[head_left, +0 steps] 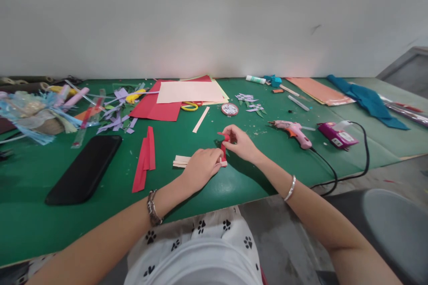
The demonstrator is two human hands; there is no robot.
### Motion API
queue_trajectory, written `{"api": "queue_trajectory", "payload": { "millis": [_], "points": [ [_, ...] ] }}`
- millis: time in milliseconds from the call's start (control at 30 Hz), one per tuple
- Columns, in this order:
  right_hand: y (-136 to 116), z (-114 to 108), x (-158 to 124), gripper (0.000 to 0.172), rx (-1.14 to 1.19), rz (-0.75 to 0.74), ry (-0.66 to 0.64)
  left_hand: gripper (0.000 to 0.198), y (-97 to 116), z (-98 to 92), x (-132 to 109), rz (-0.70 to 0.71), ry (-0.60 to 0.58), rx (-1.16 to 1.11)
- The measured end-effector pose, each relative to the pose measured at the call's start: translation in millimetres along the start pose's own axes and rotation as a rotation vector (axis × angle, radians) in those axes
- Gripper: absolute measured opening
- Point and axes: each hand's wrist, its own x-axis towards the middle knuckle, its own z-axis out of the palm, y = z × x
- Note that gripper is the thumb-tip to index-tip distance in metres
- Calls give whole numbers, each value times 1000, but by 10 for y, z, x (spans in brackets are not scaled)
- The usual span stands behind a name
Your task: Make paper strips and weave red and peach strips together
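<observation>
My right hand [240,143] pinches the curled upper end of a red paper strip [224,147], between thumb and forefinger. Over the lower end of that strip lies my left hand [203,167], palm down, its curled fingers holding pale paper strips [180,161] against the table. These pale strips stick out to both sides of the left hand, and the red one crosses them upright. The left fingertips are partly hidden. More red paper strips [145,158] lie overlapped to the left, and a single pale strip [201,119] lies farther back.
A black phone [85,169] lies at left, near purple paper scraps [117,116]. Paper sheets [190,92] cover yellow-handled scissors [190,106] at the back. On the right are a pink glue gun [290,131], its cord, and a purple power socket [337,135]. A stool [394,222] stands below.
</observation>
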Motion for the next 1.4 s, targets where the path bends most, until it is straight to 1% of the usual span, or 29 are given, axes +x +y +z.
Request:
{"api": "queue_trajectory", "payload": {
  "millis": [67,133,200,267,333,467,533,633,767,867,933,1033,1167,1267,1333,1400],
  "points": [
    [-4,5,9,29,135,105,1,5,-3,-5,-1,-4,0,-9],
    [-7,12,32,37,220,192,21,5,-7,-9,-2,-8,7,-18],
    [-8,20,62,38,261,246,39,5,-8,-13,-2,-13,8,-36],
    [-2,27,89,35,263,268,40,5,-5,-16,2,-20,3,-58],
    [11,31,103,31,214,248,36,5,-1,-18,6,-29,-3,-76],
    [43,25,81,28,9,135,63,8,4,-21,10,-57,-10,-105],
    [52,18,54,26,-46,128,67,12,4,-21,9,-74,-8,-136],
    [56,11,15,28,-18,144,90,18,7,-25,10,-97,-5,-170],
    [67,13,-27,41,53,113,151,24,21,-43,15,-123,-11,-184],
    [73,20,-83,44,123,116,148,25,25,-51,17,-140,-2,-196],
    [60,26,-143,45,144,69,115,25,21,-41,17,-149,9,-198],
    [7,39,-250,45,96,-44,67,22,16,-8,20,-161,47,-199],
    [-86,61,-357,37,65,-81,-10,14,21,29,26,-175,87,-151],
    [-150,62,-386,32,42,-114,-127,8,26,41,22,-132,106,-73],
    [-194,47,-379,28,15,-136,-239,9,24,50,16,-95,133,-53],
    [-238,20,-351,25,5,-140,-352,9,17,63,13,-92,153,-63]
  ]
}}
